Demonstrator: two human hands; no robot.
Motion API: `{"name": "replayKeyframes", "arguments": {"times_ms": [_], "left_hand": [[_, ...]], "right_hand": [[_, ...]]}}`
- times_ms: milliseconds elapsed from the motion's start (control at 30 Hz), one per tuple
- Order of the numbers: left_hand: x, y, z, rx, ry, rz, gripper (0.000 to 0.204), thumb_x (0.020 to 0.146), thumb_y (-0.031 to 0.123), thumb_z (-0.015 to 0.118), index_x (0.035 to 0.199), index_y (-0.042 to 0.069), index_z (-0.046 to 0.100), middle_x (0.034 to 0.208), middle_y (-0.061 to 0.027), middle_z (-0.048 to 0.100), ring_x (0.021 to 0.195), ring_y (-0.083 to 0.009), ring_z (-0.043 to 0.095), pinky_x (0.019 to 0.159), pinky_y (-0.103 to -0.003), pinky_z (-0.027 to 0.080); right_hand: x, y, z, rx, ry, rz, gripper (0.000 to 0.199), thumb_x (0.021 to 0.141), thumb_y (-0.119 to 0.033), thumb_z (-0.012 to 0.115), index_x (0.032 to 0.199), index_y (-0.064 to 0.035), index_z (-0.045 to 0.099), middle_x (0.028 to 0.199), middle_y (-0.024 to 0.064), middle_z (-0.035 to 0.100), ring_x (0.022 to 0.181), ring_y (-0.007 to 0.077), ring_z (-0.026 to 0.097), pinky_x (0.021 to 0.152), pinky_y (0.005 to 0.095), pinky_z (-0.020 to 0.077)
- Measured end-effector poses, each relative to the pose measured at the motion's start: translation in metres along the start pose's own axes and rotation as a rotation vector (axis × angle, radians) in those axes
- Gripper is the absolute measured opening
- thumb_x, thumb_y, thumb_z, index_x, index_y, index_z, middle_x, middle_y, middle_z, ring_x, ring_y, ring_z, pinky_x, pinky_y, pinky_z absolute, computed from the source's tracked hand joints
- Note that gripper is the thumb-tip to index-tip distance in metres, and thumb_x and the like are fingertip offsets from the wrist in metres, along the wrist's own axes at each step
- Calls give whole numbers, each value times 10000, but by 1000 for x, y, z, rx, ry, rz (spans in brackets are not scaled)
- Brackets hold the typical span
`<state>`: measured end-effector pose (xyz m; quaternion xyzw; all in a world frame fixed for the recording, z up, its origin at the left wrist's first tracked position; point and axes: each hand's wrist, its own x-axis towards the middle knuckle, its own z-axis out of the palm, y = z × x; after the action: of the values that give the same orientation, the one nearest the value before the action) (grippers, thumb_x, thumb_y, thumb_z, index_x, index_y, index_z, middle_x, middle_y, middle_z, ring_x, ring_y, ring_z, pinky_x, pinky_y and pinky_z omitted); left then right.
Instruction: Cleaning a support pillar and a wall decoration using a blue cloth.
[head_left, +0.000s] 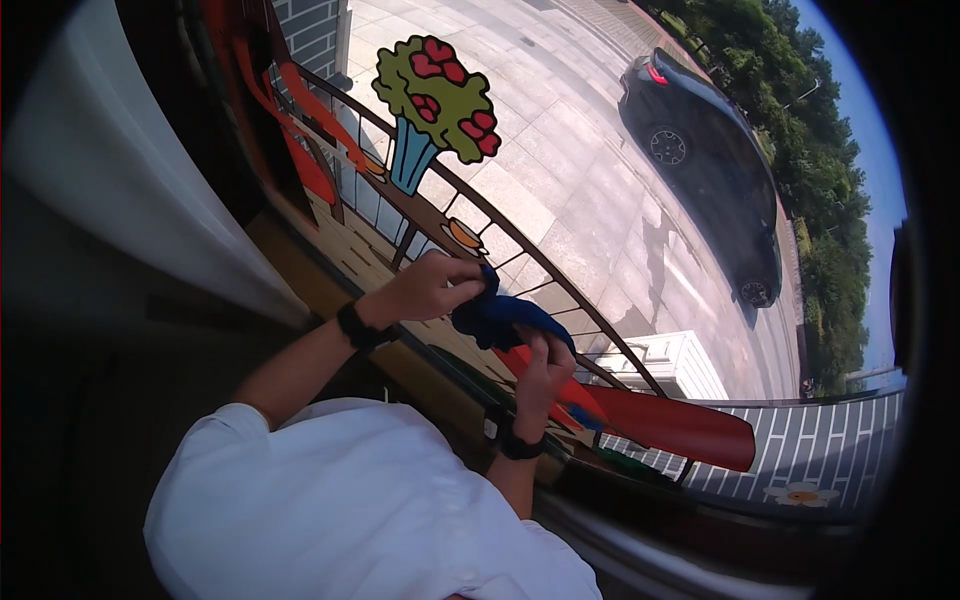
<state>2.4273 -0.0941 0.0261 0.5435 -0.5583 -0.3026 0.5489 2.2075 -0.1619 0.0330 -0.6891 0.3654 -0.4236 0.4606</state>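
A dark blue cloth (498, 318) hangs bunched between my two hands, in front of a window pane painted with cartoon pictures. My left hand (425, 288) pinches the cloth's upper left corner between thumb and fingers. On its lower right edge, my right hand (545, 368) has the fingers closed round the fabric. Black bands circle both wrists, the left band (362, 328) and the right band (518, 445). I cannot tell whether the cloth touches the glass.
Painted on the pane are a flower pot (412, 150), an orange cup (463, 236), a railing and a red shape (690, 428). A brown sill (290, 260) runs along its foot. A white curtain (150, 170) hangs at left. Beyond the glass are a dark car (710, 170), paving and trees.
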Motion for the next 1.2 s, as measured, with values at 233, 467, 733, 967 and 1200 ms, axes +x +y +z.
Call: {"name": "replayKeyframes", "arguments": {"times_ms": [233,467,733,967,1200], "left_hand": [[32,78,-13,-5,10,143,183,892,90,637,1030,12,727,723,-96,709,628,-126,687,574,-278,515],[36,71,-72,-229,132,99,170,903,39,594,949,-46,733,835,-103,742,739,-135,709,692,-262,574],[37,52,-160,-33,186,221,184,867,59,592,922,-16,751,750,-82,739,677,-137,716,611,-238,548],[26,-9,-254,-192,281,32,213,832,32,553,885,-84,724,750,-103,712,683,-111,653,634,-238,499],[12,-79,-307,-58,373,-118,171,854,22,556,849,-108,667,738,-14,638,677,-66,545,615,-229,417]], "right_hand": [[12,-52,-53,278,256,-27,309,940,-154,545,949,143,631,891,235,724,788,253,707,776,342,555],[33,-93,7,201,155,21,344,1004,-218,580,1113,94,488,957,266,670,840,373,720,778,425,615],[57,-136,108,185,110,-10,363,982,-224,601,891,125,644,832,177,734,765,196,703,745,305,526],[86,-128,236,-142,-135,-89,311,963,-256,618,1000,39,709,868,166,745,751,234,725,710,310,533],[96,-93,325,-124,-296,-9,264,931,-229,639,1060,-12,717,827,223,692,764,360,687,668,360,541]]}}
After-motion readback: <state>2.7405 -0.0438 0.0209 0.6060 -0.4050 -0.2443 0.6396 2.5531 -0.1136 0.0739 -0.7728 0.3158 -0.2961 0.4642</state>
